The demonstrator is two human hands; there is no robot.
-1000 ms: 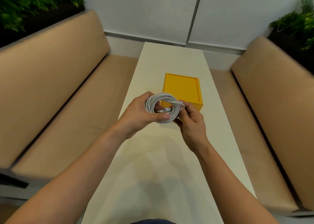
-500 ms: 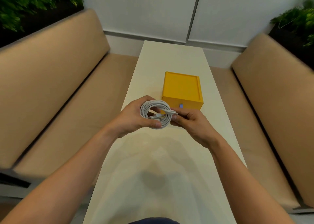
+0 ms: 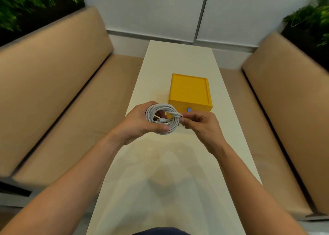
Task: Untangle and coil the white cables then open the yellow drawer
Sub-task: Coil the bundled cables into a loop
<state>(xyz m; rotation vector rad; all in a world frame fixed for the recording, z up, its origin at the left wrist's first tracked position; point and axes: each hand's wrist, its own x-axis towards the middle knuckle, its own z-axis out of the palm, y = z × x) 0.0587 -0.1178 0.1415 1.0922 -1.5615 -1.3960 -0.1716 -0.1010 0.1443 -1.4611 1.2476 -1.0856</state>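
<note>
A white cable (image 3: 162,112) is wound into a round coil, held above the table just in front of the yellow drawer box (image 3: 189,90). My left hand (image 3: 140,122) grips the coil from the left, thumb pressed across its lower loops. My right hand (image 3: 201,123) pinches the coil's right side with curled fingers. The box stands shut in the middle of the table, with a small blue tab (image 3: 189,109) on its near face, partly hidden by my right hand.
The long white table (image 3: 170,172) runs away from me toward a white wall. Tan cushioned benches (image 3: 53,99) (image 3: 288,110) flank it on both sides. Green plants (image 3: 21,1) fill both upper corners.
Both hands have shifted the coil slightly left and lower in view. My right hand has turned from under the coil to pinching its right side. The box's blue tab has come into view.
</note>
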